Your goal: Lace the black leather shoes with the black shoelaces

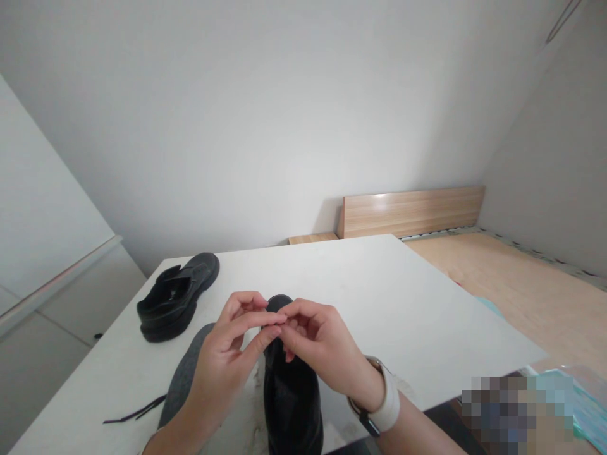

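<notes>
My left hand [222, 357] and my right hand [327, 347] meet fingertip to fingertip, both pinched closed, over the front part of a black shoe [293, 407]. Whatever lies between the fingertips is too small or hidden to make out. The shoe points away from me, its opening toward me and its toe partly covered by my fingers. Beside my left wrist, a grey, flat, insole-like piece [186, 366] lies partly behind the forearm. A black shoelace [142, 409] sticks out to its left. Farther back on the left rests a second black shoe [173, 303].
A white table [351, 272] carries these things. A white cabinet [52, 354] stands along the left. Behind the table's right side are a wooden headboard [412, 212] and a bare bed board [516, 284]. Plastic-wrapped items [592, 404] lie at the lower right.
</notes>
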`<action>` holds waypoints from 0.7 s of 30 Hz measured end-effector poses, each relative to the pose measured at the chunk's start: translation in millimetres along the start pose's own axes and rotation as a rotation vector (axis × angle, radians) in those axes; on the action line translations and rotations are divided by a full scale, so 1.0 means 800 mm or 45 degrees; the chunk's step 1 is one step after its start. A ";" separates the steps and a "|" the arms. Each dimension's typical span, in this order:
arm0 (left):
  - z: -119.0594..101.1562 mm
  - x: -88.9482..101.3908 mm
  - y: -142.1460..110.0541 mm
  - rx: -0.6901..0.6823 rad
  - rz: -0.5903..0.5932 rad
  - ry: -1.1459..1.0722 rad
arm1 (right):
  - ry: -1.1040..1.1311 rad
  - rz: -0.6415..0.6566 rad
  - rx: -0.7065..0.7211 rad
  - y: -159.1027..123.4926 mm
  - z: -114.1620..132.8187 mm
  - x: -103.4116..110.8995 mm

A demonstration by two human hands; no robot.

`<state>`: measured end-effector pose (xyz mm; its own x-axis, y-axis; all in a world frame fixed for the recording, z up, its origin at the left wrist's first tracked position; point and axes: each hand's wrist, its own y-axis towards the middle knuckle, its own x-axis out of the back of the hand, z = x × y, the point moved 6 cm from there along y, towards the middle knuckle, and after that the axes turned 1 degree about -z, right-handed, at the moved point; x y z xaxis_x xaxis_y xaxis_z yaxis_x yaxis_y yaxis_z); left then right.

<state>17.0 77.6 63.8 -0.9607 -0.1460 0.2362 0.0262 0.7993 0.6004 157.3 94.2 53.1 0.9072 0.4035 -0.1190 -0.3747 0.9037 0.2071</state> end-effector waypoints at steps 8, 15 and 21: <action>0.034 -0.027 -0.032 0.367 0.174 -0.247 | -0.139 -0.197 0.238 0.001 0.009 0.009; 0.038 -0.040 -0.013 0.442 0.168 -0.187 | -0.305 -0.418 0.571 -0.006 0.029 0.020; 0.028 -0.053 -0.012 0.378 0.390 -0.155 | -0.482 -0.253 0.642 -0.007 0.044 0.013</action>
<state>51.0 88.8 30.9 -0.9470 0.1788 0.2668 0.2509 0.9305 0.2670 175.3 88.2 84.7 0.9889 0.0742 0.1288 -0.1411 0.7409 0.6566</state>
